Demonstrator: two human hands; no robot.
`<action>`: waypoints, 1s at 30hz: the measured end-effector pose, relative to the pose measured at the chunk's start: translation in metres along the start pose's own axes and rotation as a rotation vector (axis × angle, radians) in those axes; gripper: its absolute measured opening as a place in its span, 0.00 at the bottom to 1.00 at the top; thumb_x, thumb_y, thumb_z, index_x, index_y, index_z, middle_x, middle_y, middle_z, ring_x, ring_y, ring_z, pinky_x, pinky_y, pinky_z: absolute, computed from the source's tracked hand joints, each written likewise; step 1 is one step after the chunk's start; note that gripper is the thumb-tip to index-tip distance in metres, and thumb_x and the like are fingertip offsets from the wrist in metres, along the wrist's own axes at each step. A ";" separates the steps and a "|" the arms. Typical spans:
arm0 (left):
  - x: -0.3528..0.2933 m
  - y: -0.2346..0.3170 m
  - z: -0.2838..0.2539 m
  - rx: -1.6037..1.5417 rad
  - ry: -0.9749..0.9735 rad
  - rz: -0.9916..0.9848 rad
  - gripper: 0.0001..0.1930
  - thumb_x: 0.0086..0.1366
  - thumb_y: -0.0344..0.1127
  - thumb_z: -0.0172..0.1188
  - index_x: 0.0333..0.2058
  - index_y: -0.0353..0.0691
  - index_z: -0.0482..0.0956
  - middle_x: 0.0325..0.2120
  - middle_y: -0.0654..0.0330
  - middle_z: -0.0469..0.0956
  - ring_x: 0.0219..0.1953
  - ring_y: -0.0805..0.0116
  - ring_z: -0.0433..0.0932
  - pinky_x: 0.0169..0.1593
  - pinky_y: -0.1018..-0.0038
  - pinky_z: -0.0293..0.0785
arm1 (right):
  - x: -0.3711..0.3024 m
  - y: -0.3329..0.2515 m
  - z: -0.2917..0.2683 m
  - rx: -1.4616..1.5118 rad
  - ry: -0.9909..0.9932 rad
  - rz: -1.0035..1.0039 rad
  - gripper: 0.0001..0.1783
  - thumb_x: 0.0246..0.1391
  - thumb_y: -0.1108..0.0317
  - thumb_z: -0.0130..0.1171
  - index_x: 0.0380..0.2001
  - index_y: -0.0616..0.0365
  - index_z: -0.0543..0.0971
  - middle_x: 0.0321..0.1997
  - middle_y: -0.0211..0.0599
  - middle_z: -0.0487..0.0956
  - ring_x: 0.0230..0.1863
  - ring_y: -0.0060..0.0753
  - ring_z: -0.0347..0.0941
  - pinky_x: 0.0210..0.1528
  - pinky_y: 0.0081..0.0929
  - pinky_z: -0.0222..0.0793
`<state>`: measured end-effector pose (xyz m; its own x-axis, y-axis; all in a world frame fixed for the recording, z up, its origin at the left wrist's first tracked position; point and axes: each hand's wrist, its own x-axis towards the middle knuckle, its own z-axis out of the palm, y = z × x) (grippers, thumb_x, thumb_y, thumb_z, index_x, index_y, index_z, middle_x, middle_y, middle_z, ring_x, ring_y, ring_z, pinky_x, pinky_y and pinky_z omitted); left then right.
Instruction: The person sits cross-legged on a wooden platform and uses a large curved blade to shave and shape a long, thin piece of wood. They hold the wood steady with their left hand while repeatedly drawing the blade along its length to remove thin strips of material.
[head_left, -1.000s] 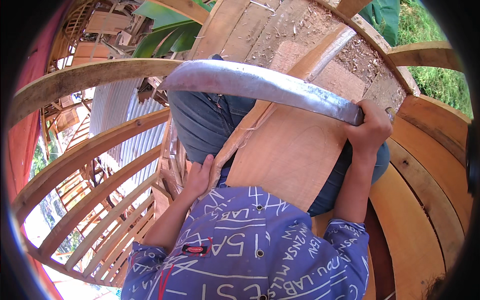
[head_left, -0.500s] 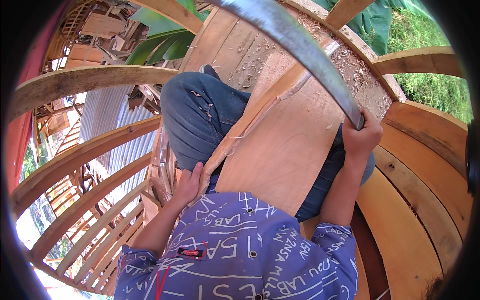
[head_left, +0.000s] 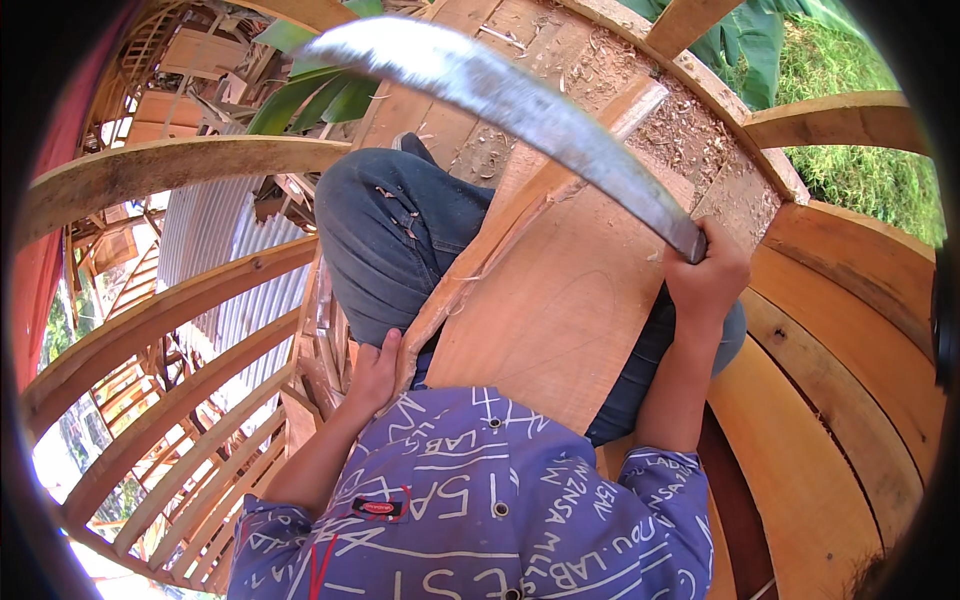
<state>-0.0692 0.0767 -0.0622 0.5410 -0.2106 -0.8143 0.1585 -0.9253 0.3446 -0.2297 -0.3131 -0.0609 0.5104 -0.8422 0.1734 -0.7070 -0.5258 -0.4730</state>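
Observation:
My right hand (head_left: 708,270) is closed round the grip end of a machete (head_left: 520,110) with a long, curved steel blade. The blade is raised and slants up to the far left, passing over a rough-edged strip of wood (head_left: 500,235). That strip lies slanted across a wide flat plank (head_left: 560,300) between my legs. At the strip's near end, beside my left knee, my left hand (head_left: 376,372) grips it from the left side. The handle itself is hidden in my right fist.
Curved wooden ribs (head_left: 190,160) rise on the left, with planking (head_left: 800,400) along the right. Wood shavings (head_left: 690,130) litter the floor boards ahead. Beyond the ribs are a corrugated metal sheet (head_left: 250,270), stacked timber, banana leaves (head_left: 310,100) and grass (head_left: 850,200).
The machete has swung so that its blade lies flatter and its tip now shows at the far left. My right hand has shifted slightly left; my left hand keeps its hold.

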 end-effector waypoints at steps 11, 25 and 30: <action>-0.013 0.031 0.006 -0.094 0.183 0.225 0.30 0.70 0.52 0.46 0.30 0.21 0.73 0.20 0.47 0.75 0.29 0.70 0.73 0.35 0.66 0.69 | 0.000 -0.006 0.004 -0.106 -0.068 -0.077 0.10 0.27 0.65 0.64 0.18 0.54 0.77 0.17 0.37 0.74 0.21 0.45 0.72 0.24 0.35 0.65; -0.009 0.019 0.016 -0.152 0.054 0.114 0.30 0.69 0.53 0.48 0.26 0.23 0.74 0.14 0.46 0.71 0.22 0.66 0.72 0.29 0.62 0.67 | 0.007 0.037 -0.006 -0.326 0.055 0.049 0.09 0.35 0.64 0.63 0.18 0.56 0.77 0.16 0.41 0.74 0.20 0.49 0.72 0.24 0.40 0.65; 0.001 0.004 0.022 -0.125 0.073 0.210 0.29 0.69 0.51 0.48 0.26 0.23 0.74 0.14 0.47 0.71 0.22 0.67 0.72 0.29 0.63 0.66 | 0.012 0.037 -0.034 -0.354 0.005 0.193 0.12 0.41 0.61 0.63 0.18 0.58 0.76 0.14 0.43 0.72 0.21 0.52 0.72 0.24 0.42 0.64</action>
<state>-0.0860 0.0655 -0.0718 0.6305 -0.3664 -0.6843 0.1348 -0.8165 0.5614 -0.2667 -0.3467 -0.0466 0.3503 -0.9295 0.1152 -0.9148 -0.3660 -0.1708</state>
